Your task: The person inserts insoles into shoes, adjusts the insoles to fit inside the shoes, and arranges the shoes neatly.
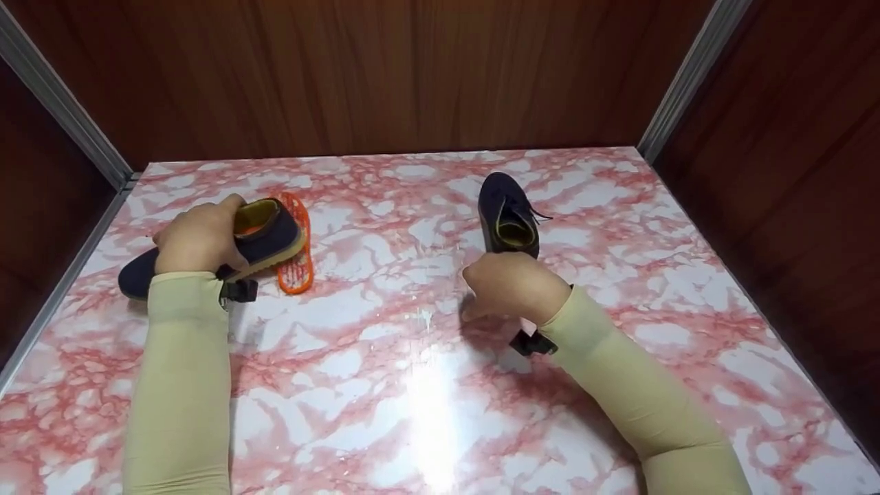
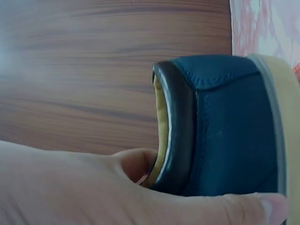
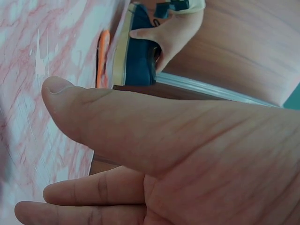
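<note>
My left hand [image 1: 199, 237] grips a dark navy shoe [image 1: 275, 234] with a tan sole, its toe pointing to the left. In the left wrist view the thumb presses the side of the shoe [image 2: 234, 131] below its padded collar. Something orange shows inside that shoe's yellow-lined opening. Just past its heel an orange-rimmed insole [image 1: 295, 278] lies on the table, partly covered by the shoe. My right hand [image 1: 515, 285] is over the table in front of a second navy shoe [image 1: 505, 196], overlapping its heel in the head view. The right wrist view shows straight fingers [image 3: 93, 190] holding nothing.
Under everything is a pink-and-white marbled table [image 1: 371, 385]. Dark wooden panels [image 1: 385, 75] rise behind it and on both sides, with metal strips [image 1: 694, 75] at the corners. A loose lace [image 1: 543, 216] sticks out from the second shoe.
</note>
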### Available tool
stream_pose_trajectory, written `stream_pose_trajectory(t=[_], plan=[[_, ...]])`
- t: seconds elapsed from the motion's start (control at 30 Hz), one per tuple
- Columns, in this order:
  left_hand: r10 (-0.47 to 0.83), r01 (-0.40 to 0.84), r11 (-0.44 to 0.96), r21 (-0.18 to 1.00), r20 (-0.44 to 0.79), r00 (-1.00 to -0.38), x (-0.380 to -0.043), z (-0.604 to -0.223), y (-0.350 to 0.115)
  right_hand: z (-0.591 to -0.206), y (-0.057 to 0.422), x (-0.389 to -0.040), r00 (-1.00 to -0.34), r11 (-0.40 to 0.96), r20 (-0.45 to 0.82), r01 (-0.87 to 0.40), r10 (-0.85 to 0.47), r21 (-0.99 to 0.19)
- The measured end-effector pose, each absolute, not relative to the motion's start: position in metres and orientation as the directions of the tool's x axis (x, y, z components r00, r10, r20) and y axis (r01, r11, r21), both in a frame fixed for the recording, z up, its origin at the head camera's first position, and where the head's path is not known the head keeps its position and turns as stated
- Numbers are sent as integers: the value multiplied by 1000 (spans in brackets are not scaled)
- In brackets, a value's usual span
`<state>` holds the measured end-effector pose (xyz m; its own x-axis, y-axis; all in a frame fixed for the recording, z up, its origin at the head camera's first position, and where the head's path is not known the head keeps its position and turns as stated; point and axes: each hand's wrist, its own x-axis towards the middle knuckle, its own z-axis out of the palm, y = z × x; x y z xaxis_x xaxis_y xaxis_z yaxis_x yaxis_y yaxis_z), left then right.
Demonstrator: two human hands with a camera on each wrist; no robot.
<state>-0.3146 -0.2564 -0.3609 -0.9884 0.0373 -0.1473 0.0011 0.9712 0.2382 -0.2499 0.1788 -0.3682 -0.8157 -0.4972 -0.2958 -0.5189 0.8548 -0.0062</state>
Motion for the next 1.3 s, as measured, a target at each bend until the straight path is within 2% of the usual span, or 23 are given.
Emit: stream_pose_trajectory(t=[0.27,0.43,0.6,1.07,1.3], plan=[[-126,-155,944,293,-115,-985,-316,-364,-264,-369,178,-249,-809,834,-281,-549,-516,50],[-226,-264,911,317,-152,-962,-320,-369,-268,-370,178,-249,-812,836,-282,-546,-512,57],[-289,-339,894,293,-202,-936,-325,-373,-271,-371,178,-250,-813,839,-281,-542,-510,48],[-352,-422,884,201,-308,-884,-334,-377,-273,-369,178,-248,-814,837,-274,-545,-512,53],[-313,-362,905,224,-227,-922,-341,-388,-265,-371,176,-249,-816,840,-278,-540,-507,52]])
